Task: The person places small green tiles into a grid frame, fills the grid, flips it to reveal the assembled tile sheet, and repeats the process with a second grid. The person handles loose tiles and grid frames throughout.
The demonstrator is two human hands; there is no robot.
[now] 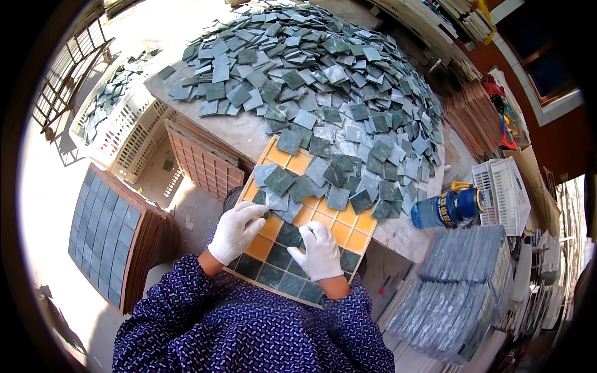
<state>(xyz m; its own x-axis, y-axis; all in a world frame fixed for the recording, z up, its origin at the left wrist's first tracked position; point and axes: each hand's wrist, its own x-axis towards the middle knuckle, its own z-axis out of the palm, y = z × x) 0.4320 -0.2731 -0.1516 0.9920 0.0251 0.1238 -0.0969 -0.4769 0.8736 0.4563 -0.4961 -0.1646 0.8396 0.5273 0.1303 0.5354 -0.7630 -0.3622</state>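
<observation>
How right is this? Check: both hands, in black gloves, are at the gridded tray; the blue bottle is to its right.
Not black: the head view shows the left hand and right hand in white gloves, at the gridded tray, the blue bottle to its right.

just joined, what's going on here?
A person's gloved left hand is at the left edge of a yellow gridded tray; the right hand is over its near half. Green tiles fill the near-edge cells, several middle cells are bare, and loose tiles cover much of the far part. Either hand's grip is unclear.
</observation>
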